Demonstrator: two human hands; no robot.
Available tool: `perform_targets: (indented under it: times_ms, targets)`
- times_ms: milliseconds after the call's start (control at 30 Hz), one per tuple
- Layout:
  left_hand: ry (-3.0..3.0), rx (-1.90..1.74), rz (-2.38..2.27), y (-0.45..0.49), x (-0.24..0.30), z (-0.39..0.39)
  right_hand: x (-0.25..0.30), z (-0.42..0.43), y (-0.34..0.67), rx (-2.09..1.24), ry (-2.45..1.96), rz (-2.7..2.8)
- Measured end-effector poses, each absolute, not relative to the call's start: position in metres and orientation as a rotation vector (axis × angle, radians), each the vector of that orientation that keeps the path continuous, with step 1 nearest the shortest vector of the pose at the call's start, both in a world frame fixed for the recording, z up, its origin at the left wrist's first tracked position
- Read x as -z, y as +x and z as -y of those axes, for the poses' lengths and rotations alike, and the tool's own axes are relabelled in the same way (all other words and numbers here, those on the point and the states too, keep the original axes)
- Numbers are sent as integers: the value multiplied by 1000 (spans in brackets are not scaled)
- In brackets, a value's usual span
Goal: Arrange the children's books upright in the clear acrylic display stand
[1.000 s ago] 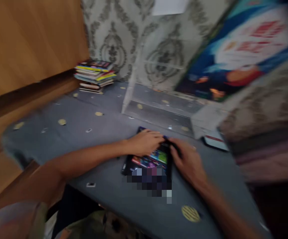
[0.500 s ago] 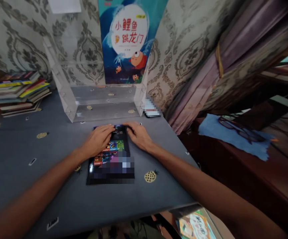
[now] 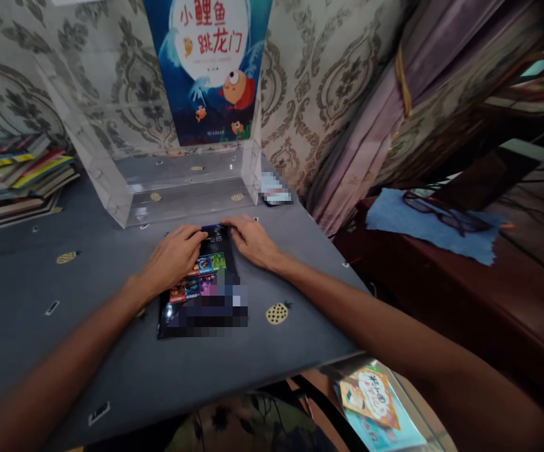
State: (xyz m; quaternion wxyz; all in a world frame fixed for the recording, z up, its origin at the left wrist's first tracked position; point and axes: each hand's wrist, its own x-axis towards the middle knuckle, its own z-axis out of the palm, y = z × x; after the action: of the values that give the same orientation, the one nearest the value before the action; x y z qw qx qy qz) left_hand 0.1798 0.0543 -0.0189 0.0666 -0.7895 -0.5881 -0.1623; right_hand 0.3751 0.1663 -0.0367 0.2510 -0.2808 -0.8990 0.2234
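Observation:
A dark, glossy book (image 3: 192, 289), with rows of small colourful pictures on its upward face, lies flat on the grey table. Part of its lower half is pixelated. My left hand (image 3: 172, 256) rests over its left side, palm down and fingers stretched toward the top edge. At the top right corner, my right hand (image 3: 253, 242) touches the edge with bent, loosely spread fingers. Just beyond both hands is a clear plastic book stand (image 3: 96, 164). A blue picture book (image 3: 206, 100) with an orange fish on its cover stands upright in it.
Stacked books (image 3: 27, 169) occupy the back left of the table (image 3: 88, 295). A pixelated, phone-like object (image 3: 275, 189) lies right of the stand. Further right, glasses (image 3: 445, 213) rest on a blue cloth (image 3: 389, 216). Below the front edge, more books (image 3: 370, 398) sit in a container.
The view has shifted, so the stand, books and table appear a little higher and further left. Both hands keep nearly the same places on the dark book.

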Motion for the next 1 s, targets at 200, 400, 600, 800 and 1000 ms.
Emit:
perform_targets:
  times_ms: [200,400,600,800,1000]
  targets:
    - [-2466,498,1687,197,16,-48,38,-167,375,-622,-785,2437]
    - [-2515,423,1656,209,20,-39,39,-168,376,-659,-784,2348]
    - [-2540,427,1619,214,21,-33,38,-167,377,-658,-747,2358]
    - [-2542,404,1567,215,22,-33,38,-166,377,-623,-714,2374]
    - [-2551,400,1549,215,20,-33,35,-163,377,-587,-719,2384]
